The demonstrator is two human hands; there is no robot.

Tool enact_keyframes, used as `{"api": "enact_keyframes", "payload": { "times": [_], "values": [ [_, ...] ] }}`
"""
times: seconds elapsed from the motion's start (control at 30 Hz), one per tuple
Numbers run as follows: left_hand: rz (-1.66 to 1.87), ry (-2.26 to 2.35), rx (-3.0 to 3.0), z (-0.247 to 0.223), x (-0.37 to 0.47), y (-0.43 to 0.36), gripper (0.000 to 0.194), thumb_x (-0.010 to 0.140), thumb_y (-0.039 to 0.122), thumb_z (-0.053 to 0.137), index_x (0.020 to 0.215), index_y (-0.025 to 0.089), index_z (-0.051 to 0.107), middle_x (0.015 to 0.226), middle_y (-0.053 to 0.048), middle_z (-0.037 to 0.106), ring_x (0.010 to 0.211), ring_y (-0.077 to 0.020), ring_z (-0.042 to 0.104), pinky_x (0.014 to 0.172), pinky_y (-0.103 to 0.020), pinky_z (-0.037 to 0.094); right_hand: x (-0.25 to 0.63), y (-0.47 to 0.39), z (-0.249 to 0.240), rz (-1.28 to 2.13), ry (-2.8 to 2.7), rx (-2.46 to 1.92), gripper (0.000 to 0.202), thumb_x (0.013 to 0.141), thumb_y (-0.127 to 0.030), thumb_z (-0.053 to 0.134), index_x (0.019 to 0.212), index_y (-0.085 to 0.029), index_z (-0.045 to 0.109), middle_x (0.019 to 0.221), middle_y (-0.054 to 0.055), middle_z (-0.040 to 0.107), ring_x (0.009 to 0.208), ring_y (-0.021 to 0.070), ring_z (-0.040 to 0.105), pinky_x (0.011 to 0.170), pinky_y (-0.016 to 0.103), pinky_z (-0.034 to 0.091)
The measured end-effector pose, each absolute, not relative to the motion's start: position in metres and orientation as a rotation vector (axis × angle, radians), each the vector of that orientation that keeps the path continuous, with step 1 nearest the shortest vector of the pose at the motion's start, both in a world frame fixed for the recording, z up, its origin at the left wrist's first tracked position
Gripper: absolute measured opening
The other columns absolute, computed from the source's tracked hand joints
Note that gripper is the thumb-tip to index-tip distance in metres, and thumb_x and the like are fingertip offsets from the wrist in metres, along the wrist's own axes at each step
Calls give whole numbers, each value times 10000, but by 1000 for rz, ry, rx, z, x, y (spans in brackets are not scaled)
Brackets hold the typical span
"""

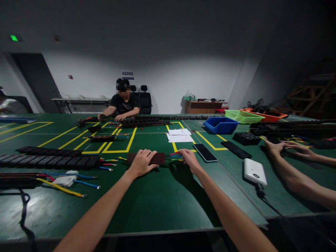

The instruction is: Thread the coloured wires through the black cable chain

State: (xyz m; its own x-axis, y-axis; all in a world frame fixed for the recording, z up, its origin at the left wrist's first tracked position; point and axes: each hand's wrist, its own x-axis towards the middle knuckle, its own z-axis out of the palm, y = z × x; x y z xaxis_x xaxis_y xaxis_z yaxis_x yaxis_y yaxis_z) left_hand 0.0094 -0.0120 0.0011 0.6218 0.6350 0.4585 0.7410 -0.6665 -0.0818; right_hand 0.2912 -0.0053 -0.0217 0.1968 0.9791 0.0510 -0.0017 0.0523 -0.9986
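Under my left hand lies a short dark red-brown strip on the green table. The fingers of that hand curl over its top and the thumb stretches along the near side. From the strip's right end come thin wires in red, blue and yellow-green. My right hand closes on these wires in a pinch, and their far ends are hidden by the fingers. A short yellow wire sticks out on the strip's left side.
Black socket strips with lugged wires lie at left. Right of my hands are a phone, a white power bank and a blue bin. A co-worker's hands work at right; another person sits opposite.
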Motion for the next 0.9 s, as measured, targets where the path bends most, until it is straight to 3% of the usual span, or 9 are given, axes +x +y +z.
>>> {"api": "enact_keyframes", "payload": {
  "times": [0.23,0.53,0.9],
  "values": [
    [-618,-1113,-2605,1,9,-12,619,884,556,643,1368,198,502,1181,-119,632,1046,-290,567,916,-426,411,292,-6,-18,1079,-1080,-1190,301,732,-442,714,808,-156,769,798,48,689,702,143,579,561,212,418],
    [-637,-1082,-2605,0,8,-13,648,893,578,621,1388,179,494,1159,-124,634,1037,-290,562,910,-424,411,292,-6,-24,1133,-1176,-1108,538,658,-689,739,710,-155,702,714,43,658,661,146,540,589,246,383],
    [-647,-1196,-2478,-3,8,-10,670,907,565,608,1435,176,471,1144,-121,639,1019,-285,569,879,-414,404,287,-7,-18,1072,-1113,-1164,497,700,-614,738,941,-181,777,951,90,732,838,211,625,615,256,448]
  ]
}}
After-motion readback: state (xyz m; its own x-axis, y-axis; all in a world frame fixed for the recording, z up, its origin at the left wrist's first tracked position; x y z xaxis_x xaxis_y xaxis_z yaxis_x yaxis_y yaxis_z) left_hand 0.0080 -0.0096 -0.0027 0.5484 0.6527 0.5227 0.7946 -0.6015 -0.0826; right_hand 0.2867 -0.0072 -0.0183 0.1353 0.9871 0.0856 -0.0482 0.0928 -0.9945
